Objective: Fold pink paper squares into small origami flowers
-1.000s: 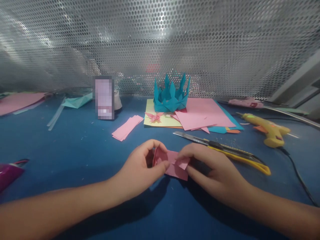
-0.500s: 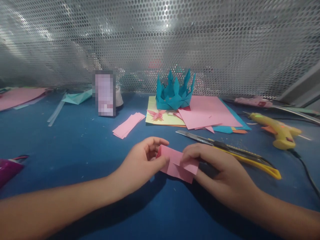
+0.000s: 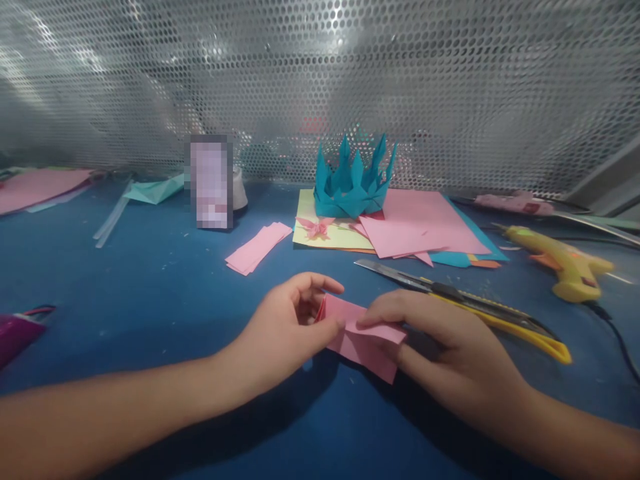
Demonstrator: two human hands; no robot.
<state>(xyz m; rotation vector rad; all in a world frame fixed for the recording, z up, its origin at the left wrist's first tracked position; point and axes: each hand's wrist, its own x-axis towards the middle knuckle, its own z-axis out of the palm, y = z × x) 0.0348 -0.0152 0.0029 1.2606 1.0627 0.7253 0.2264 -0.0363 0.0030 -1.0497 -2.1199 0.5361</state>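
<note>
A small piece of folded pink paper (image 3: pixel 367 350) is held between both hands above the blue table. My left hand (image 3: pixel 295 320) pinches its left end, thumb in front and fingers behind. With thumb and fingers, my right hand (image 3: pixel 435 340) grips the upper flap at the right end; the thumb sits partly under that flap. The flap stands away from the lower layer, so the right side gapes. Behind the right hand lies a yellow and black utility knife (image 3: pixel 465 300), blade extended to the left. Several pink paper strips (image 3: pixel 257 249) lie beyond the left hand.
A blue paper crown (image 3: pixel 353 190) stands on coloured sheets (image 3: pixel 425 227) at the back, beside a pink paper flower (image 3: pixel 316 228). To the right lies a yellow glue gun (image 3: pixel 563 260) with its cord. A blurred-out phone-like panel (image 3: pixel 211 183) stands before a perforated metal screen (image 3: pixel 280 80).
The upper flap of the pink paper has lifted and bends more at the right, with the right thumb further under it. The paper and both hands have shifted slightly right in view.
</note>
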